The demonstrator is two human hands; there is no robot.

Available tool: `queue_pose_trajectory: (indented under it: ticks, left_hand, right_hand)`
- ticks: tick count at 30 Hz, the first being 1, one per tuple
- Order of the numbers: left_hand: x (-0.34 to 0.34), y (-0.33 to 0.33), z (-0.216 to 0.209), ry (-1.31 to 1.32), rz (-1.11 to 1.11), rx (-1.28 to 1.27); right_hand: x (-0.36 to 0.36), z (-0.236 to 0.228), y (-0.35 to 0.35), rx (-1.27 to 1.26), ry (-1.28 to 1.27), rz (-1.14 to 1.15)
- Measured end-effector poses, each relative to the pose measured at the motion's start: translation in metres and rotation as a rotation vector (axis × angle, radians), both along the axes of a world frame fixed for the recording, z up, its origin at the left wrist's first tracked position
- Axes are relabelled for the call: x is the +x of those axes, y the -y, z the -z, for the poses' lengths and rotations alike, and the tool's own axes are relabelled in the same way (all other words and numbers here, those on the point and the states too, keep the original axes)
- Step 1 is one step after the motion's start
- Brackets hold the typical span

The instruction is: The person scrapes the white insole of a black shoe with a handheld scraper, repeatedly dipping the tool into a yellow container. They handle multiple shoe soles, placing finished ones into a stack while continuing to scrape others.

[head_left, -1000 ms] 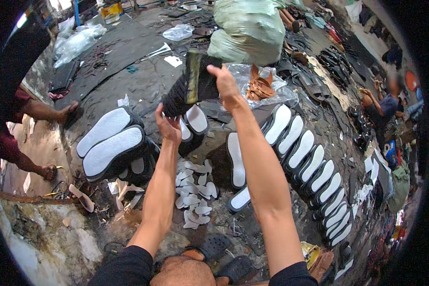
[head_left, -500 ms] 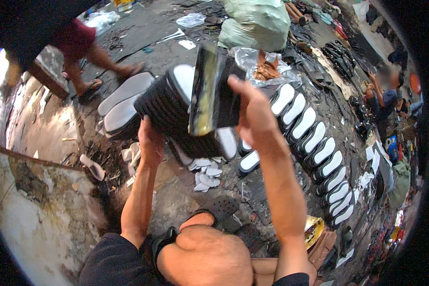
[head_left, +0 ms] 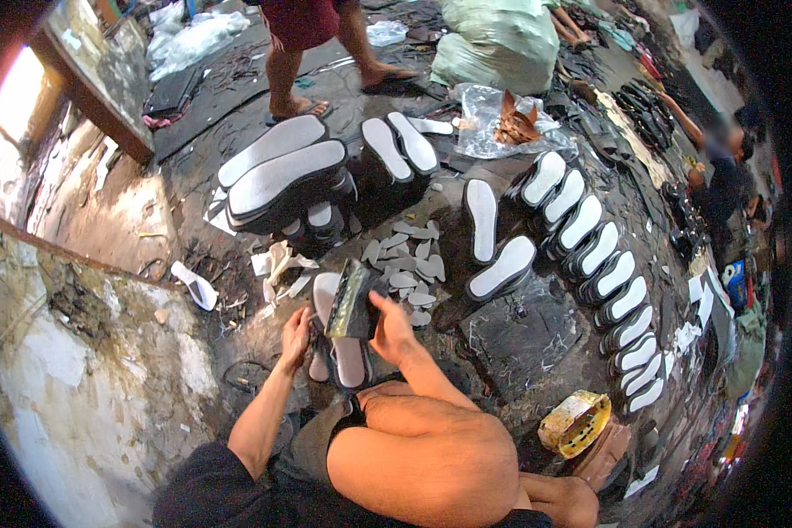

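Before my knees is a pair of slippers [head_left: 353, 363] with pale insoles, wide black straps and a glossy, yellowish clear band. My right hand [head_left: 391, 331] is closed on the black strap's right side. My left hand [head_left: 296, 340] has its fingers bent together beside the slippers' left edge; what they pinch, if anything, is not clear. A further sole [head_left: 319, 364] shows between that hand and the slippers. Just beyond, many small grey-white cut pieces [head_left: 403, 264] lie scattered on the ground.
Stacked soles with white tops [head_left: 286, 180] stand ahead, near a walking person's feet [head_left: 301, 107]. Right of them curves a long row of white-topped soles [head_left: 598, 251]. A yellow-rimmed tub [head_left: 575, 424] sits by my right knee. A stained low wall [head_left: 88, 352] rises at left.
My hands have come down and closer to my knees with the slippers. The view has shifted, uncovering the stacked soles and scattered pieces. The walking person appears further right in view.
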State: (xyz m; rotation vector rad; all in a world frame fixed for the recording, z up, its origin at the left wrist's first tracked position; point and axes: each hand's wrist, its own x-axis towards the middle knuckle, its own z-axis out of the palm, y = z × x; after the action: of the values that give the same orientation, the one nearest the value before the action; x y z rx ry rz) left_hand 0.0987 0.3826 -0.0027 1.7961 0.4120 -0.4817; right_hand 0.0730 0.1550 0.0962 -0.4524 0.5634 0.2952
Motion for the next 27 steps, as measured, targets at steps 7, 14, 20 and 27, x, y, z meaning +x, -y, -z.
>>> queue_pose_trajectory:
  ticks: [7, 14, 20, 27]
  left_hand:
    - [0.004, -0.01, -0.067, 0.139, -0.158, -0.017]
    - [0.059, 0.077, -0.213, 1.085, -0.21, 0.001]
    - [0.205, 0.277, -0.154, 0.625, 0.152, -0.127]
    - [0.361, 0.263, -0.011, 0.05, -0.406, 0.11]
  right_hand:
    - [-0.008, -0.001, 0.0, 0.293, 0.096, -0.022]
    - [0.018, -0.091, 0.143, -0.173, 0.092, 0.3]
    - [-0.056, -0.185, 0.337, -0.839, 0.077, 0.487]
    - [-0.272, -0.193, 0.347, -0.906, -0.129, 0.77]
